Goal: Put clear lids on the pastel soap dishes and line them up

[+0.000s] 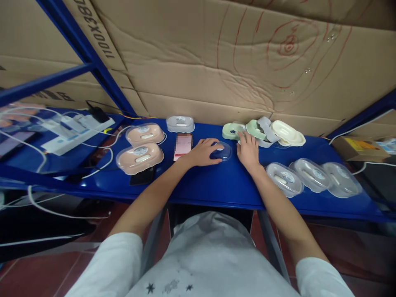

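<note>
My left hand rests at the clear plastic cover on the blue table, its thumb and fingers spanning the cover's left end. Farther right, my right hand reaches forward with fingers stretched out and slightly apart. Its fingertips are at the near right edge of a pale green oval dish; whether they press on it is hard to tell. Just beyond that hand lie another green piece, a grey piece and a cream oval dish, partly overlapping.
Two pink covered dishes and a lit phone are to the left, near a power strip with white cables. A grey covered dish stands at the back. Three grey covered dishes line the right front. Cardboard walls the back.
</note>
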The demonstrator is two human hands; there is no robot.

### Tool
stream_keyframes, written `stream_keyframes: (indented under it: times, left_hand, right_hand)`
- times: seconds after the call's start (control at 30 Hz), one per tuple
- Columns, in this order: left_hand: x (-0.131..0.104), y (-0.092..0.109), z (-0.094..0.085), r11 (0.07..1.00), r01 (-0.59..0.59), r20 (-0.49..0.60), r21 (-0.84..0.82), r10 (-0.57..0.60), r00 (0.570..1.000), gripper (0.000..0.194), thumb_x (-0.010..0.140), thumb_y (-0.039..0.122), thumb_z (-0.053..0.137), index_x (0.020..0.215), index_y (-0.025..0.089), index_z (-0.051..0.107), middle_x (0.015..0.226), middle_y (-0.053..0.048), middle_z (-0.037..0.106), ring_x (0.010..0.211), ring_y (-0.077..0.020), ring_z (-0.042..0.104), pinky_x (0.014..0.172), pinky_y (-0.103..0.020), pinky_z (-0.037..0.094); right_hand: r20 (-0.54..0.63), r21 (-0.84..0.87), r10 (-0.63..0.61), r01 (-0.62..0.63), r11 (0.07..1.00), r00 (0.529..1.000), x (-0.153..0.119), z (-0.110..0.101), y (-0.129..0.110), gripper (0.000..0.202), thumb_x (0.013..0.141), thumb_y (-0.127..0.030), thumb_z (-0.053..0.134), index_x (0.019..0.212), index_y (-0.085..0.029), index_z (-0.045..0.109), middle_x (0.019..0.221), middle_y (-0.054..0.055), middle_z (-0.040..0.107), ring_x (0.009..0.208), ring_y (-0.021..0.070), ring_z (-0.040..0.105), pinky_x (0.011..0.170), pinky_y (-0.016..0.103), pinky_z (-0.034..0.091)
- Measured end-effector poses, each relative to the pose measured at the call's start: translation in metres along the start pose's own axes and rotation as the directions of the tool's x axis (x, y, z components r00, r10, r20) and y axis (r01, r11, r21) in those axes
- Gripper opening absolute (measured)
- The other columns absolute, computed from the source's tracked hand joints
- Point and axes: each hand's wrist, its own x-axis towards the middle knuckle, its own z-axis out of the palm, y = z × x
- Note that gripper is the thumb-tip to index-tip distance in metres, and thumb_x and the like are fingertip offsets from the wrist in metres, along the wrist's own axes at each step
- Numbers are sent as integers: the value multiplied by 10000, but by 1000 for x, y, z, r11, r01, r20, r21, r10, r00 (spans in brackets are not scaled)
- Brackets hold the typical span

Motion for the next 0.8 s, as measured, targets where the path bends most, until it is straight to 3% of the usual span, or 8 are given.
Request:
stream_keyframes:
  times: [0.33,0.43,0.5,0.6,0.7,0.8]
  left_hand:
    - [-1,17,4,996,21,-90,89,-13,996,477,1008,594,623,1285,214,703,1265,-124,650,1154,-309,588,1068,-480,373]
    - [8,17,4,994,79,-124,80,-69,990,434,1085,517,491,1311,203,687,1333,-134,650,1227,-311,581,1101,-481,369]
    - [23,11,3,988,130,-128,80,-120,984,412,1110,394,424,1398,193,639,1479,-149,598,1351,-315,534,1137,-483,358]
    - [53,-3,-2,980,180,-101,84,-171,980,444,1042,238,500,1474,178,584,1591,-162,529,1449,-325,477,1152,-487,363]
    - [78,-14,-10,973,209,-55,96,-204,977,388,932,199,654,1318,178,689,1442,-166,646,1362,-352,550,1136,-510,382]
    - [85,-16,-17,971,216,-60,105,-211,976,207,919,207,690,1117,177,744,1299,-158,706,1299,-363,587,1149,-544,365]
  right_hand:
    - [-13,116,-210,210,971,978,-6,6,-1,501,1036,-195,420,1517,-200,559,1641,155,478,1454,340,451,1172,543,383]
    - [-48,70,-94,98,993,994,-6,3,-3,561,1021,-240,479,1580,-190,471,1661,187,436,1459,372,437,1165,569,378]
    - [-34,43,6,-5,999,999,-5,1,-3,562,1014,-260,515,1565,-164,467,1601,218,489,1415,386,477,1134,559,408]
    - [12,-2,126,-126,992,992,-3,-4,-1,461,1025,-289,550,1464,-146,532,1447,218,596,1304,371,564,1072,500,455]
    - [37,-32,186,-185,982,982,-2,-8,0,341,1050,-288,535,1351,-132,570,1336,204,643,1182,330,633,979,426,495]
    - [79,-21,144,-142,990,987,-4,-11,1,236,1068,-255,497,1237,-152,625,1210,165,699,1056,285,671,875,361,512]
